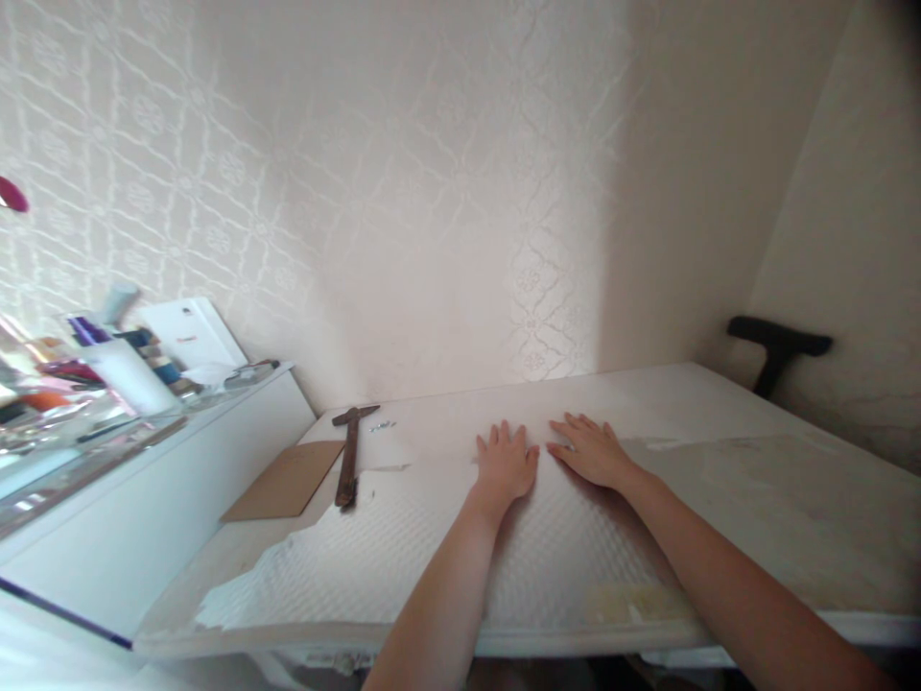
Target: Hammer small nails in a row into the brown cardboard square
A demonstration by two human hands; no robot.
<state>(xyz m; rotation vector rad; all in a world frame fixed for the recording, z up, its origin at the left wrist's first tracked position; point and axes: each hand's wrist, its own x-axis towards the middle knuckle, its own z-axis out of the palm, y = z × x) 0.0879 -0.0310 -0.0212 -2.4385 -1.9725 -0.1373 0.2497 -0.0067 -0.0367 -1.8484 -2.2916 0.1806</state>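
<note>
- Your left hand [507, 463] lies palm down, fingers fanned apart, with nothing in its grasp.
- Your right hand [590, 451] is just beside it, also palm down and spread, gripping nothing; your two thumbs face each other across a narrow gap.
- Both of your hands appear to rest on the tabletop [662, 395], about where its smooth white strip meets the white textured sheet [403, 542].
- Left of your left hand, on a cluttered cabinet [273, 403], a white box [191, 336] bears a dark mark and a small reddish line, too small for you to read.
- That sheet stretches from beneath your hands toward you and out to the left; it has a fine quilted pattern and a ragged left edge.
- To the right of your right hand, the tabletop's surface turns dull beige and patchy.
- Left of your left hand lies a hammer [348, 465] with a brown handle and dark head, small metal pieces [381, 426] near its head.
- Farther left, you have a flat brown board [284, 483].
</note>
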